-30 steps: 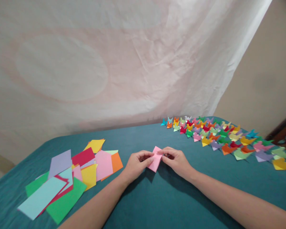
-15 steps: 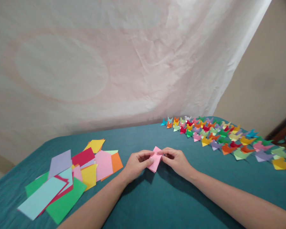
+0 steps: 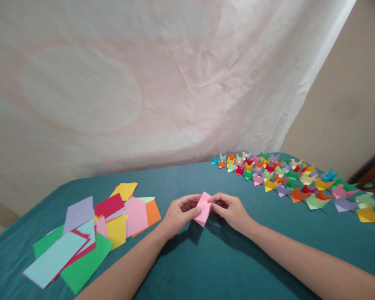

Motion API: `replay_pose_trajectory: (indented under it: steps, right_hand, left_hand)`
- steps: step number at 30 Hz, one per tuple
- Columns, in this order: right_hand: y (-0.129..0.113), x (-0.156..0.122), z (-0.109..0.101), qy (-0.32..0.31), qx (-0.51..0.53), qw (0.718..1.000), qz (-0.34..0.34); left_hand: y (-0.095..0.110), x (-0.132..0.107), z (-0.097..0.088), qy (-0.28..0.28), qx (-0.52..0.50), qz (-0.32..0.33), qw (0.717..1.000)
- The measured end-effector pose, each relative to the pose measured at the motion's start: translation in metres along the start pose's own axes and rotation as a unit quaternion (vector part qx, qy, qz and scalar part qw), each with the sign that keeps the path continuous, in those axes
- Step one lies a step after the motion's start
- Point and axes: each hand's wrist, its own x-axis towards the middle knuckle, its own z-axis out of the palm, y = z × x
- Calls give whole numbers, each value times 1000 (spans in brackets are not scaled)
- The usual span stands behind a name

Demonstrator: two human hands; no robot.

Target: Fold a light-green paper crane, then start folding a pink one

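Observation:
A small folded piece of pink paper (image 3: 203, 211) is held up just above the teal tablecloth, between both hands. My left hand (image 3: 181, 214) pinches its left side, thumb lying on the front face and the other fingers partly behind it. At the upper right edge, my right hand (image 3: 227, 208) grips the paper between thumb and index finger. Creases run across the paper, and its far side is hidden from me.
Loose coloured paper sheets, among them a green one (image 3: 87, 262) and a red one (image 3: 109, 205), lie overlapping on the left. Rows of small folded paper birds, including a yellow one (image 3: 370, 214), stand at the right. A pale cloth (image 3: 162, 83) hangs behind the teal tablecloth (image 3: 187, 271).
My left index finger has shifted from the paper's front towards its back edge, baring more of the pink face. My right hand stays almost where it was.

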Motion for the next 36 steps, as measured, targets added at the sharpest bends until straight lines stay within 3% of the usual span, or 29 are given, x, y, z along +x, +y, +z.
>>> replay_pose_trajectory:
  steps: [5,17,31,36]
  right_hand:
    - [0,0,0,6,-2,1000,-7]
    - [-6,0,-2,-2,11,1000,-3]
    - [-10,-1,-3,-33,13,999,-21]
    - [-10,0,-3,-30,39,999,-6]
  left_hand:
    - [2,0,0,-5,-2,-3,1000]
    - [-1,0,0,53,58,-11,997]
    - [-5,1,-3,22,136,54,989]
    - [-1,-1,-2,12,109,39,993]
